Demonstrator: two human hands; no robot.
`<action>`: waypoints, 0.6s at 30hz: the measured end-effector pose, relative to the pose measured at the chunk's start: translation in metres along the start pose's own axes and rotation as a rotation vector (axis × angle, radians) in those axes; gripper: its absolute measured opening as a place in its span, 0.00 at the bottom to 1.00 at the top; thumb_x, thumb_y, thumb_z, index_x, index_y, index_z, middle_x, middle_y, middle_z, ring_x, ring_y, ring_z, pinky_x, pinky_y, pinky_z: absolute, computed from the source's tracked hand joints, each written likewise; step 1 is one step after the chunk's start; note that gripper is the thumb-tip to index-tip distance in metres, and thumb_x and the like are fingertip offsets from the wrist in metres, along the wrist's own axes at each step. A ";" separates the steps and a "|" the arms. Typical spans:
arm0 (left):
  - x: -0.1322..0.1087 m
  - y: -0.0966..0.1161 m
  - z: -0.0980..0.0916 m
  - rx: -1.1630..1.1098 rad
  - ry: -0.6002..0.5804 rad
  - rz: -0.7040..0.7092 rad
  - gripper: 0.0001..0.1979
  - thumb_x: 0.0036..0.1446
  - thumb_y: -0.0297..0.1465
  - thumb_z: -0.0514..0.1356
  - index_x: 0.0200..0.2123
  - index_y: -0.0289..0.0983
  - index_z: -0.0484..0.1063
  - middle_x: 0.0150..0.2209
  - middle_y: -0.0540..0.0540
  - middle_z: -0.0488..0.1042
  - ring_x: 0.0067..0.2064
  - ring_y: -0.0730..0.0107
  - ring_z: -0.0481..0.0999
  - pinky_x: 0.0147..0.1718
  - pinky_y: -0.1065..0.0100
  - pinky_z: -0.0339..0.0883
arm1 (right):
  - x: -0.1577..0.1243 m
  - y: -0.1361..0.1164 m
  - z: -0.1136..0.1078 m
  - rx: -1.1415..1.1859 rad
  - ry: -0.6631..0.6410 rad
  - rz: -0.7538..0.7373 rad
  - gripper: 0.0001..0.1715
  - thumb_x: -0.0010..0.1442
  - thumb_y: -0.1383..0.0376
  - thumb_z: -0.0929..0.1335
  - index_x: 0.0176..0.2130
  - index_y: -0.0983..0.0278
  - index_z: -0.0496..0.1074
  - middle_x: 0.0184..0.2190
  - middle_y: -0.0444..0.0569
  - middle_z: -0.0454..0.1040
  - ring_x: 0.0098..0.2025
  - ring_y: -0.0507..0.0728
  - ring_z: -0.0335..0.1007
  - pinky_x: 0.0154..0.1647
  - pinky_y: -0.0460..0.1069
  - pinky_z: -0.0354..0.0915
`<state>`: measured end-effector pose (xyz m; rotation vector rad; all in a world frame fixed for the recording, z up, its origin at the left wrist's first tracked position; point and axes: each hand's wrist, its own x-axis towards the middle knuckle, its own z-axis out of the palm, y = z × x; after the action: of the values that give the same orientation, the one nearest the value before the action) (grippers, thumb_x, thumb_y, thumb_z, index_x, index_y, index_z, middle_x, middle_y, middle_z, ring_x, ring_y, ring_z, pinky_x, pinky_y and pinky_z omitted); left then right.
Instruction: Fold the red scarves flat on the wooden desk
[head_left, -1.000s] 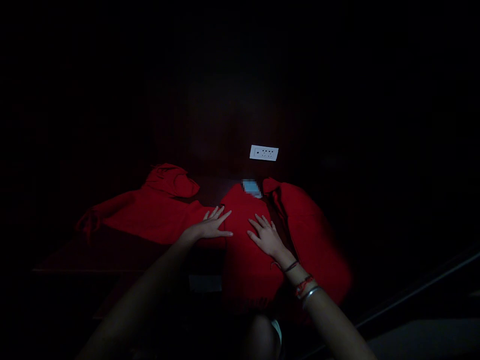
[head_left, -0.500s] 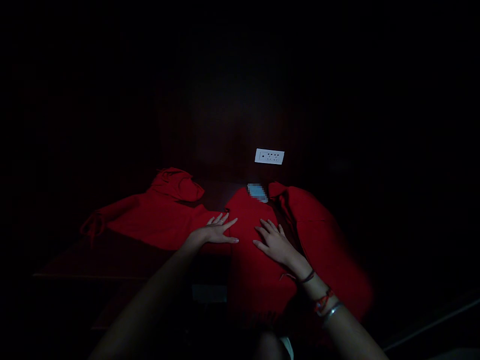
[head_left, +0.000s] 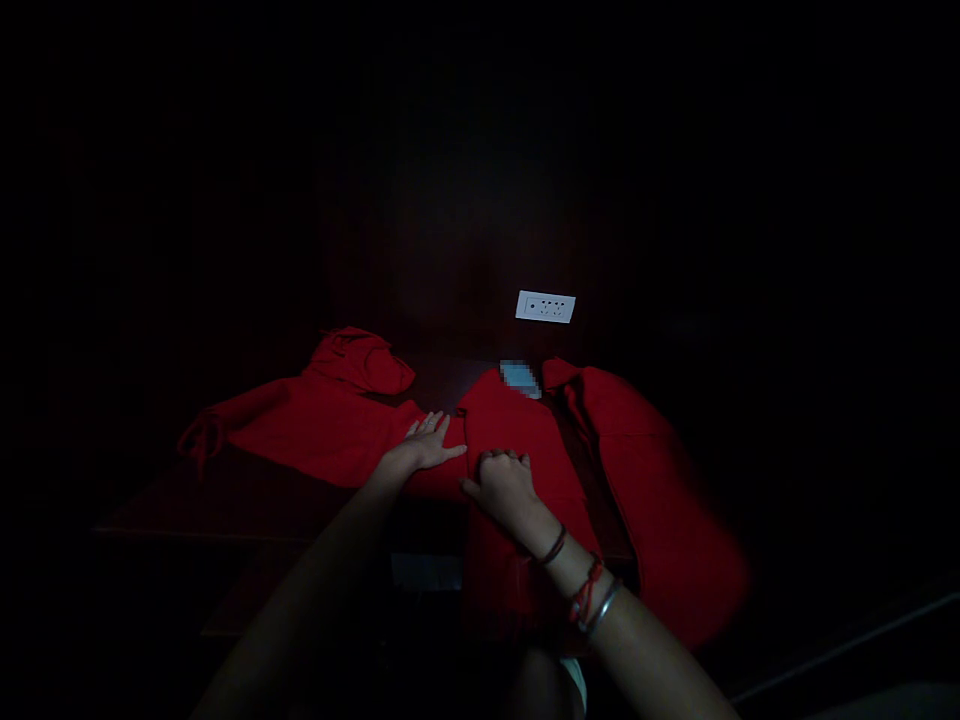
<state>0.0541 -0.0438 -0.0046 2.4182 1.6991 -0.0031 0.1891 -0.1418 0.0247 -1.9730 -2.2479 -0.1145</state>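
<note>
Red cloth, seemingly a garment (head_left: 525,430), lies over a dark table. A long red part like a sleeve (head_left: 300,425) stretches to the left, with thin ties hanging at its end. My left hand (head_left: 431,445) rests flat where this part meets the middle panel, fingers spread, a ring on one finger. Just right of it, my right hand (head_left: 506,485) is on the middle panel with its fingers curled under and its thumb pointing left. Whether cloth is caught in those fingers is hidden. Bracelets circle the right wrist.
Another red fabric piece (head_left: 645,480) drapes at the right, and a bunched red piece (head_left: 360,360) sits at the back left. Behind the cloth is a blurred pale item (head_left: 520,378). A white socket plate (head_left: 546,307) is on the dark wall. Surroundings are very dim.
My right hand has moved left across the middle panel and its spread fingers have curled in. The left hand has shifted slightly left, off the middle panel, still flat.
</note>
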 end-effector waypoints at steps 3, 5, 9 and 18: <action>-0.001 0.001 -0.002 0.003 0.001 -0.009 0.44 0.47 0.55 0.37 0.58 0.28 0.39 0.60 0.38 0.35 0.59 0.58 0.33 0.54 0.59 0.35 | 0.000 -0.008 0.004 -0.061 0.018 0.023 0.13 0.54 0.68 0.59 0.35 0.70 0.70 0.33 0.58 0.72 0.38 0.61 0.67 0.38 0.55 0.59; -0.001 0.002 -0.002 0.004 -0.003 -0.017 0.44 0.47 0.55 0.37 0.58 0.28 0.40 0.60 0.39 0.34 0.59 0.58 0.33 0.54 0.59 0.35 | -0.001 -0.005 0.000 -0.068 0.013 0.012 0.15 0.54 0.73 0.57 0.34 0.70 0.70 0.31 0.58 0.72 0.35 0.60 0.68 0.35 0.53 0.61; -0.001 0.003 -0.002 0.003 -0.018 -0.032 0.44 0.47 0.55 0.37 0.58 0.28 0.39 0.60 0.39 0.33 0.59 0.57 0.32 0.54 0.58 0.35 | -0.003 0.000 -0.013 -0.027 0.010 0.037 0.16 0.55 0.71 0.55 0.37 0.70 0.69 0.31 0.59 0.72 0.35 0.59 0.69 0.33 0.51 0.62; -0.004 0.005 -0.003 0.007 -0.023 -0.059 0.42 0.49 0.54 0.38 0.58 0.29 0.41 0.59 0.37 0.34 0.59 0.55 0.33 0.53 0.56 0.36 | -0.015 0.002 0.016 0.068 -0.068 -0.056 0.33 0.58 0.53 0.50 0.55 0.69 0.52 0.56 0.56 0.50 0.58 0.63 0.40 0.53 0.61 0.42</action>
<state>0.0568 -0.0483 -0.0005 2.3630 1.7627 -0.0449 0.1919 -0.1539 0.0061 -1.9081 -2.3174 0.0230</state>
